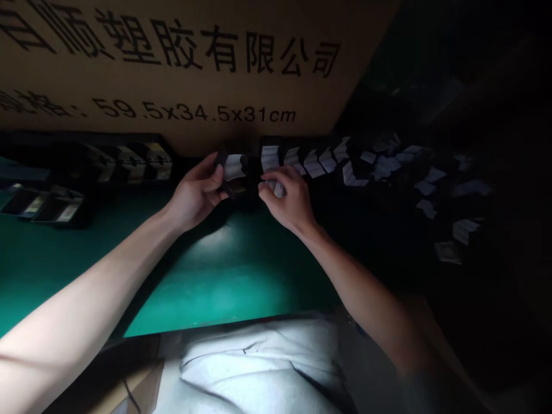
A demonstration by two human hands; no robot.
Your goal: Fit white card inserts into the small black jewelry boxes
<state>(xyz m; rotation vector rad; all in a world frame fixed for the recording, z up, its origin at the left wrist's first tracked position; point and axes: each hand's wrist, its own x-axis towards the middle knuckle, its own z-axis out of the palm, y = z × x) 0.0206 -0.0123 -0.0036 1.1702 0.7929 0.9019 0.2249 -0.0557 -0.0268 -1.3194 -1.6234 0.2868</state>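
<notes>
large brown cardboard box [181,75] at back of green counter [224,276], black chinese print and "59.5x34.5x31 cm" on its face. dark trays [43,204] far left, labelled holders [131,161] in row beside them, under box. overlapping white slips [319,161] in line right of centre; loose slips [431,190] scattered further right in shadow. pale cloth [259,368] below counter edge.

cardboard box [172,80] printed 塑胶有限公司, below it 59.5x34.5x31cm (left part cropped)
</notes>
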